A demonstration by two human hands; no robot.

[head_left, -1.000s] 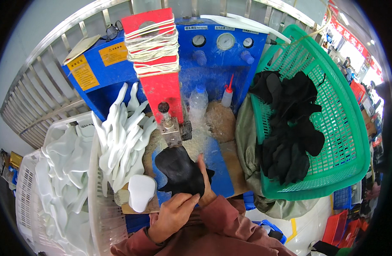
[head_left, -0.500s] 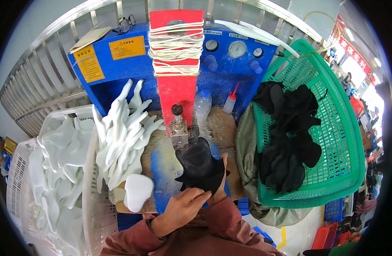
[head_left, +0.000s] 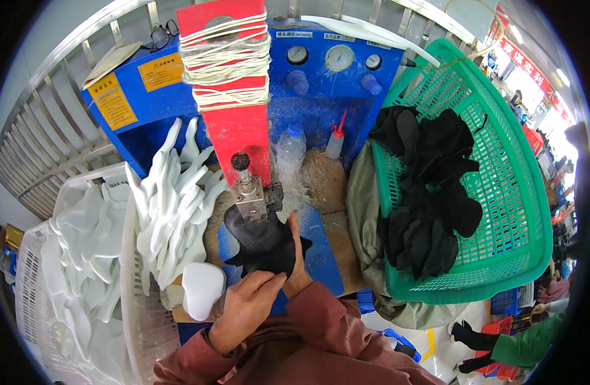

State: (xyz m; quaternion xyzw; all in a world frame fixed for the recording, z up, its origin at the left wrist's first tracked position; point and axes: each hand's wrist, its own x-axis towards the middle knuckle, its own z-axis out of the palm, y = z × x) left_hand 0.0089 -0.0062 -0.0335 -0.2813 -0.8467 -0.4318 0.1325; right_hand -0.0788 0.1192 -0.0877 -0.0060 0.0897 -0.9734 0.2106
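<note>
Black, soft-looking sheet material makes up the jagged-edged, curved black piece [head_left: 263, 251] at the centre of the frame, its upper end under the square metal head [head_left: 251, 208] of a red arm [head_left: 236, 138] wound with cream cord [head_left: 224, 67]. At lower centre, the left hand [head_left: 251, 305] has its fingers bent, its grip pinching the piece's lower edge. The right hand [head_left: 298, 273] runs one straight digit up the piece's right edge; the rest of its grip is hidden, so I cannot tell how far it closes. Beneath lies a blue flat board [head_left: 322, 256] on a brown counter [head_left: 349, 253]. A white rounded pad [head_left: 203, 290] sits left of the left hand. Toward the frame's right, a green plastic basket [head_left: 510, 192] holds black cut pieces [head_left: 436, 192].
</note>
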